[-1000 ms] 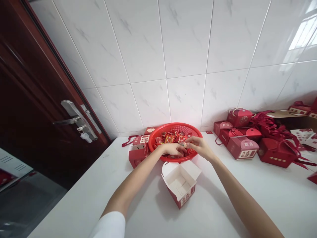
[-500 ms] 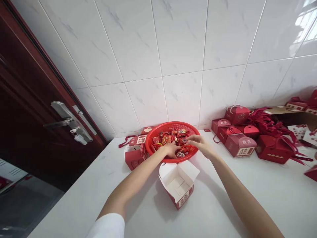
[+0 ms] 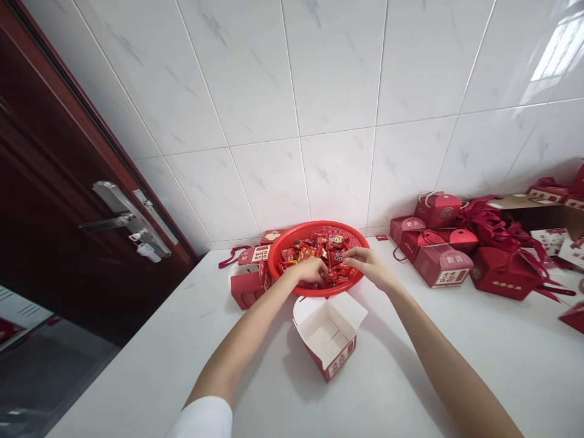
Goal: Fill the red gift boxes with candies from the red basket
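A red plastic basket [image 3: 274, 267] full of small wrapped candies [image 3: 306, 250], mostly red, stands against the wall. My left hand [image 3: 312, 270] is down among the candies, its fingers curled in around a red wrapper; their tips are partly hidden. Over the basket's right side, my right hand [image 3: 370, 265] has its thumb and fingers drawn together at a candy with a dark character on its wrapper [image 3: 338, 257]. In front of the basket sits an open red gift box [image 3: 329, 340], white inside, with its flaps spread and no candy visible in it.
Several closed red gift boxes [image 3: 444, 267] and dark red ribbons [image 3: 490, 222] are heaped at the right on the white table [image 3: 182, 340]. More red boxes [image 3: 249, 283] stand left of the basket. A door with a metal handle [image 3: 130, 219] is at the left.
My left hand's fingers, flatter on the candies before, have curled inward among them. My right hand has stayed nearly still at the basket's right side.
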{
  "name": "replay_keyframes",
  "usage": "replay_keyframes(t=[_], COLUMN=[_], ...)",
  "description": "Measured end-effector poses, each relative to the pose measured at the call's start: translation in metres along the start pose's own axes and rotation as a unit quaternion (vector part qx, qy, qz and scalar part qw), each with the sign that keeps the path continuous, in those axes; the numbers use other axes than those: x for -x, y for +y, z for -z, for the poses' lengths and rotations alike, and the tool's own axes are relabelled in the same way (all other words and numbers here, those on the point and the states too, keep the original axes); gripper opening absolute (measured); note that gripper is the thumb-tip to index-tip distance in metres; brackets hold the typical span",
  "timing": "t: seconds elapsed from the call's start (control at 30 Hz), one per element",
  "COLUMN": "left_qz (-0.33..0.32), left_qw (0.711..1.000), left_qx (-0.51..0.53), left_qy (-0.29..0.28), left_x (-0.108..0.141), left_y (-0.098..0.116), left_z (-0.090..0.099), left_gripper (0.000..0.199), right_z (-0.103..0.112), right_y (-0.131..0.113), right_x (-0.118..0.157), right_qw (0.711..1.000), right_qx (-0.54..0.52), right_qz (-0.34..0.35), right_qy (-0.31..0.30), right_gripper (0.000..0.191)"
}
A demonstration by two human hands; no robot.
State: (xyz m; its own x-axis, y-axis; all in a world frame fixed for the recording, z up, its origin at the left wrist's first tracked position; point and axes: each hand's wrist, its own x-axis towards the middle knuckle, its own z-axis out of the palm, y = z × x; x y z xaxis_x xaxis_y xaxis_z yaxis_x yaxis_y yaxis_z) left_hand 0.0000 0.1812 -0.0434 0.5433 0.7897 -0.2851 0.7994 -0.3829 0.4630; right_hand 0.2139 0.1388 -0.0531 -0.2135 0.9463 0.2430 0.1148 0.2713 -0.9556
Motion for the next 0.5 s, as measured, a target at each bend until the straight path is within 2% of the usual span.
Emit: replay_keyframes(t=[0.13,0.2,0.5], left_qz=[-0.023,-0.026,0.003], left_qw=[0.994,0.989,0.986], left_qx=[0.069,0.093,0.118], left_qy=[0.086,0.109,0.118], left_x=[-0.003,-0.003,-0.006], left_y=[-0.005,-0.007,-0.016], left_z=[0.005,0.007,0.005], left_gripper=[0.020,0.019,0.017], right_z=[0.000,-0.001,-0.002], right_y=[0.000,0.001,0.001], right_x=[0.000,0.000,0.000], right_qw=[1.000,1.000,1.000], right_qx=[0.002,-0.001,-0.015], right_qz=[0.007,0.005,0.004], right_qy=[0.001,0.003,-0.003], right_gripper=[0.023,0.022,0.018])
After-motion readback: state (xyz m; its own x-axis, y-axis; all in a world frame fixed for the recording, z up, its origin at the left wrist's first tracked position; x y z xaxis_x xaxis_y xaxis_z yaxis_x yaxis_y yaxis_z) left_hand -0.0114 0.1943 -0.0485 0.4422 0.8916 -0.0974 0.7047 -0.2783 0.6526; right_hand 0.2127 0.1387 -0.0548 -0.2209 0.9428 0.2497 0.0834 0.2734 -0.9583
